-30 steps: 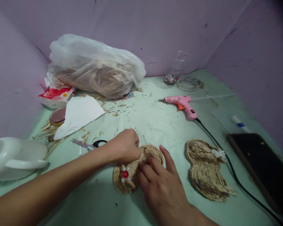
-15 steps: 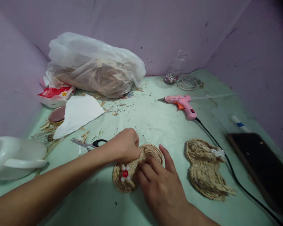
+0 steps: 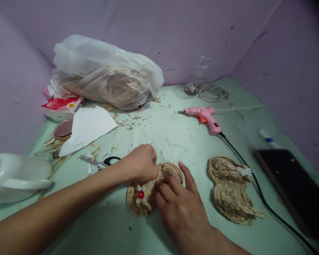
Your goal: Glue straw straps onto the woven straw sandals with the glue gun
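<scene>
A woven straw piece (image 3: 170,169) lies on the green tabletop, with a bead flower (image 3: 140,194) of one red bead and white ones on its left part. My left hand (image 3: 143,163) is closed in a fist against the piece's upper middle, and its fingertips are hidden. From the right, my right hand (image 3: 179,202) rests on the same piece, fingers curled over its middle and the index finger stretched along its right edge. Further right lies a second woven piece (image 3: 230,191) with white beads (image 3: 244,171), untouched.
Behind the hands lie a pink glue gun (image 3: 206,115) with a black cord, scissors (image 3: 99,162), white paper (image 3: 89,125) and a plastic bag of straw (image 3: 108,78). At left is a white jug (image 3: 18,179); at right, a black phone (image 3: 292,187). A bead bottle (image 3: 192,88) stands at the back.
</scene>
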A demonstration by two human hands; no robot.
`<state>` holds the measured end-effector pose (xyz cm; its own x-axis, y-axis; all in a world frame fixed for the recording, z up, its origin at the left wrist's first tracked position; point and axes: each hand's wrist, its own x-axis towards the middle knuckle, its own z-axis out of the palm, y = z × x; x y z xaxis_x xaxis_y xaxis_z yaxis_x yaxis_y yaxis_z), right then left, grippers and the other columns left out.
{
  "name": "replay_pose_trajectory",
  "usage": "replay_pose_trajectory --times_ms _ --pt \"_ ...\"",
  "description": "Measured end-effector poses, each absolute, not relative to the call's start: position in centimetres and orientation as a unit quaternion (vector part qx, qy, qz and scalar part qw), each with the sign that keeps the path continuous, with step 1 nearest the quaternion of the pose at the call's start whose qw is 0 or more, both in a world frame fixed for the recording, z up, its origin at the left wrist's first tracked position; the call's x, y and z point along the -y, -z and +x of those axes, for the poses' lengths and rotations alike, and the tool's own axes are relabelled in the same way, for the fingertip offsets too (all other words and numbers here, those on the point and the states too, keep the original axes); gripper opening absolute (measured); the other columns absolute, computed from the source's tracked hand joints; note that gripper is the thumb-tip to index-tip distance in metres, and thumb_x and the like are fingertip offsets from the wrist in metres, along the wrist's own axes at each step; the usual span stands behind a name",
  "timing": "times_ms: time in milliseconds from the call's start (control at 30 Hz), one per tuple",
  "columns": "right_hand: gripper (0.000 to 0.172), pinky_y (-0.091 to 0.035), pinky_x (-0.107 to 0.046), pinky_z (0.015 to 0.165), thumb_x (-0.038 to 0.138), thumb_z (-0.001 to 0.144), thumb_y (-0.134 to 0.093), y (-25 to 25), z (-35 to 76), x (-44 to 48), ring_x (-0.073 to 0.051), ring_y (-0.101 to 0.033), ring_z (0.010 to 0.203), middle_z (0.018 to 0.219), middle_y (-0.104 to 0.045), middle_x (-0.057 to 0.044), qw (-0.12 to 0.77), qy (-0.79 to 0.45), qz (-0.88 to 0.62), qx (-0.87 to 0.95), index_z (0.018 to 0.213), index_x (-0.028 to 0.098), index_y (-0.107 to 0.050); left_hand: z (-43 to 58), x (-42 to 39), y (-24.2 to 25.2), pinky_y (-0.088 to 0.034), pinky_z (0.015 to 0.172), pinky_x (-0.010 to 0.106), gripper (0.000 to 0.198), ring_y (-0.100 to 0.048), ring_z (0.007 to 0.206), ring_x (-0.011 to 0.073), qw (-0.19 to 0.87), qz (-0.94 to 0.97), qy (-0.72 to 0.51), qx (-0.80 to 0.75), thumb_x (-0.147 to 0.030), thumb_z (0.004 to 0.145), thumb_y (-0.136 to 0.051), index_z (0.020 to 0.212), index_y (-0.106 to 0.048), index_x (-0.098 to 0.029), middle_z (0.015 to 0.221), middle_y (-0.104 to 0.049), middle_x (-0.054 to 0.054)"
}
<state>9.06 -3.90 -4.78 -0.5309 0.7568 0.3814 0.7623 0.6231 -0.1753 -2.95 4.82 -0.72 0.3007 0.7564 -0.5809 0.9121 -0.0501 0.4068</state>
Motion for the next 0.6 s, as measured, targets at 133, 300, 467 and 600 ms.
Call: replay_pose_trajectory --times_ms 133,300,467,600 --pt "0.025 -0.001 -0.040 0.109 0.007 0.076 -0.046 4.74 9.01 3.80 -0.014 -0.050 0.067 0.057 -0.055 0.005 0.253 0.003 -0.433 0.865 0.059 0.022 -0.059 -2.82 -4.77 0.53 -0.027 0.042 0.023 0.011 -0.041 0.046 0.0100 0.372 0.716 0.108 -0.581 -0.010 0.048 -0.045 0.050 -0.055 -0.015 0.044 -0.047 -0.001" --pt "0.023 -0.004 -0.041 0.109 0.009 0.077 -0.048 4.67 9.03 3.67 -0.014 -0.049 0.066 0.057 -0.055 0.005 0.247 0.001 -0.431 0.868 0.062 0.022 -0.059 -2.67 -4.89 0.35 -0.027 0.042 0.023 0.012 -0.041 0.047 0.0101 0.375 0.713 0.109 -0.582 -0.009 0.046 -0.045 0.050 -0.054 -0.015 0.045 -0.047 -0.001" --pt "0.025 -0.003 -0.040 0.109 0.008 0.075 -0.047 4.57 9.04 3.62 -0.014 -0.049 0.065 0.055 -0.053 0.005 0.247 0.006 -0.425 0.871 0.058 0.022 -0.057 -2.64 -4.90 0.29 -0.026 0.041 0.023 0.011 -0.040 0.046 0.0102 0.373 0.710 0.109 -0.587 -0.009 0.046 -0.045 0.049 -0.053 -0.015 0.043 -0.044 -0.001" --pt "0.026 -0.002 -0.040 0.109 0.005 0.072 -0.046 4.50 9.01 3.61 -0.014 -0.049 0.065 0.054 -0.054 0.005 0.242 0.003 -0.426 0.872 0.057 0.022 -0.058 -2.65 -4.85 0.34 -0.025 0.040 0.022 0.011 -0.041 0.046 0.0098 0.374 0.711 0.107 -0.586 -0.008 0.045 -0.045 0.048 -0.053 -0.015 0.044 -0.045 -0.001"
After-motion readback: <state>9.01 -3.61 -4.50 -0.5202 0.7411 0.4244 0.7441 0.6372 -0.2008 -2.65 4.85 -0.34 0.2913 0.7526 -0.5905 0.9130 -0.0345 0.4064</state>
